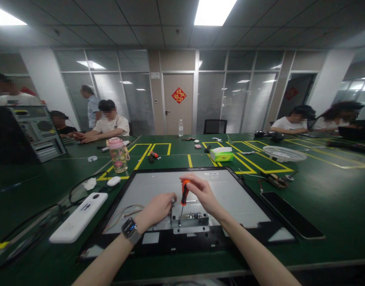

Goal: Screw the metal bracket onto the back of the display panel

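Note:
A flat monitor panel [236, 194] lies face down on the green table, its grey metal back up. A small metal bracket with a circuit board [191, 221] sits near its front edge. My right hand [202, 192] is closed round an orange-and-black screwdriver [183, 198], held upright with its tip on the bracket. My left hand [158, 208], with a smartwatch on the wrist, rests on the panel beside the bracket, fingers curled at the screwdriver's tip. Thin coloured wires [123, 212] run across the panel to the left.
A white plastic stand part [78, 218] and black cables [36, 226] lie at left, a pink-capped bottle [118, 155] behind them. A black strip [292, 214] lies at right, a green tissue box [221, 154] and white fan grille [284, 153] beyond. Several people sit at the table's far sides.

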### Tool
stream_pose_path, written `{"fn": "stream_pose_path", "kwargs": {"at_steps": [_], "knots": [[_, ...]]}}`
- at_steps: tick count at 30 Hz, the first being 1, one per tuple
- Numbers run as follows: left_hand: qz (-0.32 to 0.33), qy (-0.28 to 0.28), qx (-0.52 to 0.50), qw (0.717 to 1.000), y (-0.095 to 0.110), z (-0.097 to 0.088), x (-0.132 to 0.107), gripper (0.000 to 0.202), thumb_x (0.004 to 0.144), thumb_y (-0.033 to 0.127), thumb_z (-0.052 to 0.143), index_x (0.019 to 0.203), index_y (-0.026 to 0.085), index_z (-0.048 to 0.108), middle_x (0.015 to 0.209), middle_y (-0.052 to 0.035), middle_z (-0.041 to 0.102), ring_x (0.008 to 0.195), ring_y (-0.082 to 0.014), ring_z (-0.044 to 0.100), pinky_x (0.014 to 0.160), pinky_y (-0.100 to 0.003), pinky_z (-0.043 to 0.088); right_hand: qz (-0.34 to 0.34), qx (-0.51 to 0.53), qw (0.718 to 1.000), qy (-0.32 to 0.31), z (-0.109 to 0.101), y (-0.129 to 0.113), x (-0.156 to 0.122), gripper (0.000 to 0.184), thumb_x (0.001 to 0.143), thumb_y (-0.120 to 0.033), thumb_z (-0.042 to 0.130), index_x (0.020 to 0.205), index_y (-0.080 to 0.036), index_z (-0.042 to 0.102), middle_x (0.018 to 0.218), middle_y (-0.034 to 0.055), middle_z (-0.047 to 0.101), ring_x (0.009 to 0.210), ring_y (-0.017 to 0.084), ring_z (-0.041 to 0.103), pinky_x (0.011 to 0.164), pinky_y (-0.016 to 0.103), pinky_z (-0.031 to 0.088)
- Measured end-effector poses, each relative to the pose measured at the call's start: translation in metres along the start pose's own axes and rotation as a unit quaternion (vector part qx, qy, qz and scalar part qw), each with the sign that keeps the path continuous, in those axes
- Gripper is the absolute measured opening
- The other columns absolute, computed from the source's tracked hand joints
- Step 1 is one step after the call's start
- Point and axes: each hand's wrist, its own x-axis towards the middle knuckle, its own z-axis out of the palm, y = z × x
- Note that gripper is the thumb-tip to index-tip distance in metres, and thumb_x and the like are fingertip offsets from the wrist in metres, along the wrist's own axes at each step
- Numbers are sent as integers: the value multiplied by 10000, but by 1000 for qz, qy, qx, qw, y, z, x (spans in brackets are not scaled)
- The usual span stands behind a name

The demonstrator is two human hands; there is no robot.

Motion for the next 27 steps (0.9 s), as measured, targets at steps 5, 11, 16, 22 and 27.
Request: {"fn": "stream_pose_path", "kwargs": {"at_steps": [5,11,16,22,27], "knots": [[0,-2,-4,1000,-2,1,0,294,930,113,365,1068,202,609,1048,-85,704,981,-235,662,854,-312,465,32,30,999,-20,0,-1,0,252,831,-390,692,1030,-245,746,871,36,689,839,178,644,809,333,507],[2,2,-9,1000,-4,4,0,282,936,116,371,1076,201,600,1061,-89,701,991,-245,661,863,-326,463,20,49,998,-21,0,1,0,200,817,-371,714,947,-226,757,939,47,664,811,160,623,775,302,499],[-4,3,-7,1000,-4,4,0,287,932,115,377,1099,196,596,1050,-98,703,969,-247,670,838,-318,467,53,95,992,-60,0,1,-1,314,867,-376,655,1145,-237,698,925,61,724,899,210,679,911,418,487],[10,6,-4,1000,-3,2,-1,293,919,95,370,1043,202,613,1029,-77,707,950,-236,667,825,-308,466,48,66,996,-27,0,3,0,210,730,-299,802,916,-227,736,870,10,669,767,143,631,756,295,504],[13,10,4,1000,-4,4,-1,292,920,98,366,1048,197,608,1005,-80,707,924,-238,668,797,-304,466,45,68,997,-11,-1,4,0,239,840,-415,679,951,-214,746,928,54,687,872,190,649,849,339,493]]}}
